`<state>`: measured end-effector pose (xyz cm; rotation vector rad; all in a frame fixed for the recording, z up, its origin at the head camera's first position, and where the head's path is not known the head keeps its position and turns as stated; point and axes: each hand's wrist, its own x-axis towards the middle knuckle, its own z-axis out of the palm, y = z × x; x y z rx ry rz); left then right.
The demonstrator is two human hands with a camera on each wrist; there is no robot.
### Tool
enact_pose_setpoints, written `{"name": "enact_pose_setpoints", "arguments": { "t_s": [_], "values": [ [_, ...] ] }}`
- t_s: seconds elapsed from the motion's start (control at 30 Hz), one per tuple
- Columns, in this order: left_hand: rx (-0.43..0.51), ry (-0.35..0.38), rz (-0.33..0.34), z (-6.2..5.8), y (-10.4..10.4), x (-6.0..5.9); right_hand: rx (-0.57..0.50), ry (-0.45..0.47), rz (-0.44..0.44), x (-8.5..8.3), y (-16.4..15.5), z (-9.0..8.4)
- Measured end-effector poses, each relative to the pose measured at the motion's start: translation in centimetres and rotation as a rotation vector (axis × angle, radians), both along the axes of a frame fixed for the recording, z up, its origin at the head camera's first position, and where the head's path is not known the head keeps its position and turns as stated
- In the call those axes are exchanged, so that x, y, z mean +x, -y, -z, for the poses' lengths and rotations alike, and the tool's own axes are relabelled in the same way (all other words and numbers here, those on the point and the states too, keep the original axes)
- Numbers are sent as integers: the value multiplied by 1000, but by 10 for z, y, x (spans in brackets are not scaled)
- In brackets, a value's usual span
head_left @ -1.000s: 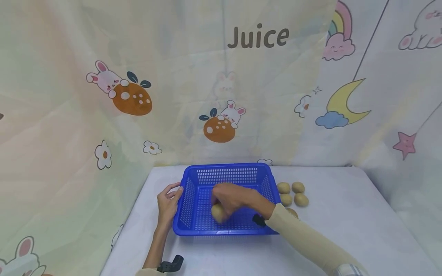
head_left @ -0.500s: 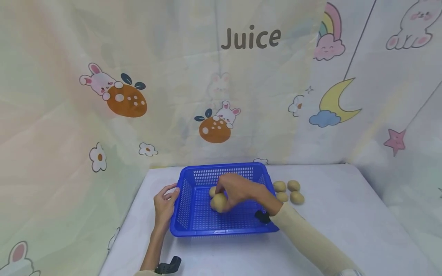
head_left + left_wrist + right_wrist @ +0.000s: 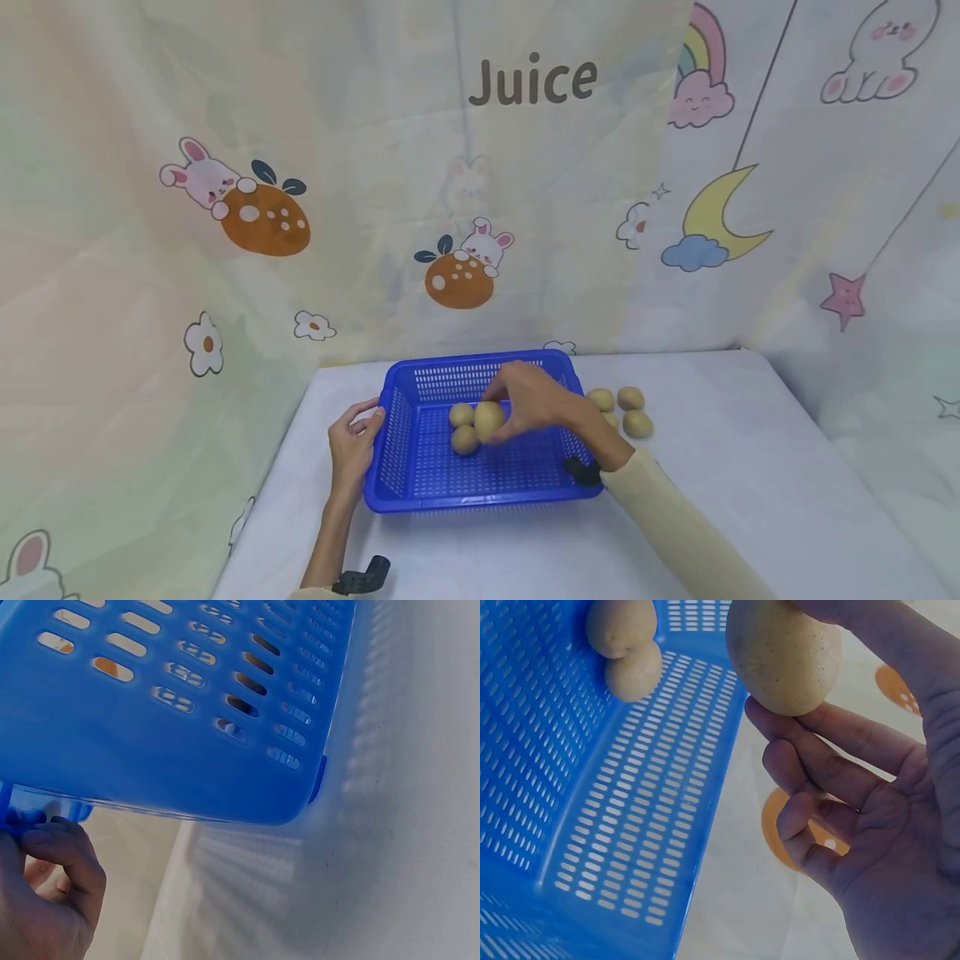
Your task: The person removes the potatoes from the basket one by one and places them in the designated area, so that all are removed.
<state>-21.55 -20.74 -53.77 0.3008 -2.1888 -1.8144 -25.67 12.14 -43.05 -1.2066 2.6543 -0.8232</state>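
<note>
A blue plastic basket (image 3: 480, 503) with slotted walls stands on the white table. My left hand (image 3: 352, 446) grips its left rim, thumb and fingers pinching the edge; the left wrist view shows this hand (image 3: 52, 892) beside the basket's outer wall (image 3: 150, 765). Over the basket, my right hand (image 3: 536, 400) holds a potato (image 3: 490, 422) between thumb and fingertips. In the right wrist view the held potato (image 3: 784, 660) is smooth and pale, and the ring and little fingers curl free of it. Two potatoes lie touching on the basket floor, a rear potato (image 3: 461, 415) and a front potato (image 3: 465, 440).
Several potatoes sit grouped on the table (image 3: 720, 450) just right of the basket, among them an outer potato (image 3: 638, 424); my right forearm passes close by. A cartoon-printed cloth (image 3: 375, 208) hangs behind the table. Black wrist mounts (image 3: 363, 575) are strapped to both arms.
My right hand has risen from low in the basket and shifted away with the potato, uncovering two potatoes on the basket floor. The left hand keeps its hold on the rim.
</note>
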Motion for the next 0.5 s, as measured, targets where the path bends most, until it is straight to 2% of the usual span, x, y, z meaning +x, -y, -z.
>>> {"name": "enact_pose_setpoints", "arguments": {
  "t_s": [0.23,0.5],
  "values": [
    [-2,-13,6,2,0,0,-45,25,133,10,-14,-2],
    [-6,-12,-3,0,-1,1,-124,2,200,15,-32,-1]
  ]
}}
